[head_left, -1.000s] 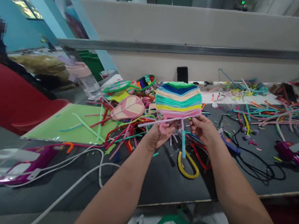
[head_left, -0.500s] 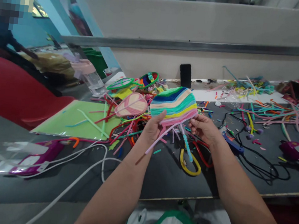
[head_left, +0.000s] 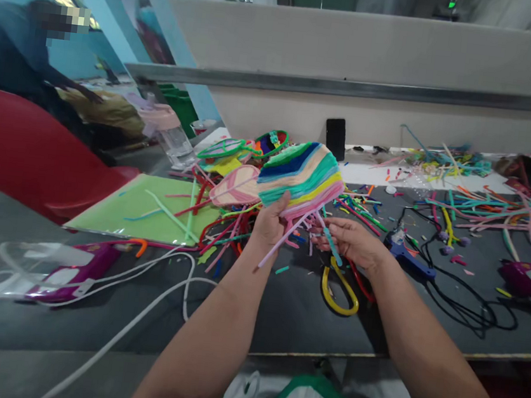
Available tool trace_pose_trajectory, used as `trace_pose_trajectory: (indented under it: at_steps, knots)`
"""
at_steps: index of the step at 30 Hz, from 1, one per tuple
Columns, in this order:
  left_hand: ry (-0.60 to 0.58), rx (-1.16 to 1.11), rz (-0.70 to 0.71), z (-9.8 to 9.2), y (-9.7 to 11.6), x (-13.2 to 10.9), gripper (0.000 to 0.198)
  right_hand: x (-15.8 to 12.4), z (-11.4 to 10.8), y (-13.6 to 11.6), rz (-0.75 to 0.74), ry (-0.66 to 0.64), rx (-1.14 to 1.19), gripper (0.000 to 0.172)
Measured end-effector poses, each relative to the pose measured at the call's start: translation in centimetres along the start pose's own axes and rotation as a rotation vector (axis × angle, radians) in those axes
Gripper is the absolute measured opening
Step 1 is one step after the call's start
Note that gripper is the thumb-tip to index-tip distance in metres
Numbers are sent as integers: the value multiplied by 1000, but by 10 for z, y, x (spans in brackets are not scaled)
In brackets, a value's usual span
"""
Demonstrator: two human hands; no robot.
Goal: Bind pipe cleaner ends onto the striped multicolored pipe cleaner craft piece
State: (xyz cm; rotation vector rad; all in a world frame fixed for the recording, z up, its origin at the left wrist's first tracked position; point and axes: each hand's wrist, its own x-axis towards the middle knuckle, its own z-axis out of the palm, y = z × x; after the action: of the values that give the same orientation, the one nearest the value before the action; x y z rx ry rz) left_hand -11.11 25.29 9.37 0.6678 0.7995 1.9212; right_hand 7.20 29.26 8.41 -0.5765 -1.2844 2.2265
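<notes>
The dark counter (head_left: pixel 289 329) lies strewn with pipe cleaners (head_left: pixel 486 202). Over it the striped fan (head_left: pixel 300 171) has tipped leftward. The left hand (head_left: pixel 269 225) keeps its fingers clamped on the fan's lower edge. The right hand (head_left: pixel 351 242) has dropped to 4 o'clock of the fan, fingers curled at the teal stem (head_left: pixel 332 243); I cannot tell if they grip it.

Both forearms are bare from elbow to wrist, and the left hand (head_left: pixel 269 225) and right hand (head_left: pixel 351 242) are uncovered too. Below the near edge of the counter (head_left: pixel 290 317) shows a white garment (head_left: pixel 367 396), crossed by a broad green band (head_left: pixel 305 392) that rises to a shallow peak. Just left of the band lies a thin white loop (head_left: pixel 251 386), cord or strap, too small to tell.
</notes>
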Motion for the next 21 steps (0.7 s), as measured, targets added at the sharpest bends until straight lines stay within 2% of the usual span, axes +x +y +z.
trace_pose_trajectory:
  at_steps: [6,9,15,18,21]
  knots:
    - [-82,55,-123,12,-6,-14,52,4,0,6,72,62,-82,32]
    - [-126,81,-188,14,-4,-19,50,6,-2,6,29,123,-103,31]
    - [-316,235,-366,5,4,-18,45,5,-5,-1,-41,172,-102,30]
    - [-333,314,-345,3,3,-18,36,4,-6,-2,-39,169,-89,30]
    - [-299,307,-283,7,1,-19,30,4,-6,-2,-31,167,-89,31]
